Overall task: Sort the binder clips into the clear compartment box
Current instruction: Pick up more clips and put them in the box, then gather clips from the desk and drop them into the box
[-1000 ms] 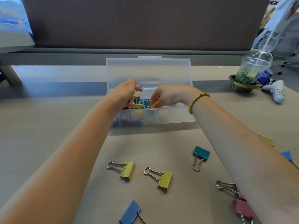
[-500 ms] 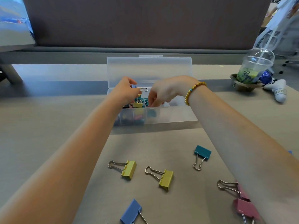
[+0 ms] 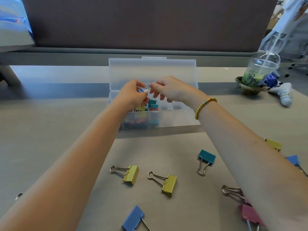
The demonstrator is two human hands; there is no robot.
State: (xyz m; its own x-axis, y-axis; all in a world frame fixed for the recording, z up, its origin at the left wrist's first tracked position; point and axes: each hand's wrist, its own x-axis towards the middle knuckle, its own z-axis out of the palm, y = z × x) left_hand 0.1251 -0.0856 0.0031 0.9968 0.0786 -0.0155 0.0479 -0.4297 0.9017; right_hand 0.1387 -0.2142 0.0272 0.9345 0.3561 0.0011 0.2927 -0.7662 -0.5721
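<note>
The clear compartment box (image 3: pixel 176 120) stands open mid-table, its lid upright behind, with coloured clips filling its left compartments. Above it my left hand (image 3: pixel 131 95) holds a small blue binder clip (image 3: pixel 141 90) by its body. My right hand (image 3: pixel 168 90) pinches that clip's wire handle. Loose on the table near me lie two yellow clips (image 3: pixel 130 175) (image 3: pixel 169 185), a teal clip (image 3: pixel 206 157), a blue clip (image 3: pixel 133 218), pink clips (image 3: pixel 250 215), and another yellow (image 3: pixel 274 145) and blue (image 3: pixel 293 160) at the right, partly hidden by my right arm.
A plastic cup with a green drink (image 3: pixel 258 72) sits in a holder at the back right, beside a white object (image 3: pixel 285 95). A dark partition wall runs along the table's far edge. A wire handle (image 3: pixel 18 196) shows at the left edge.
Both hands rose from inside the box's compartments. My right hand came left and took the wire handle of the blue clip held by my left hand.
</note>
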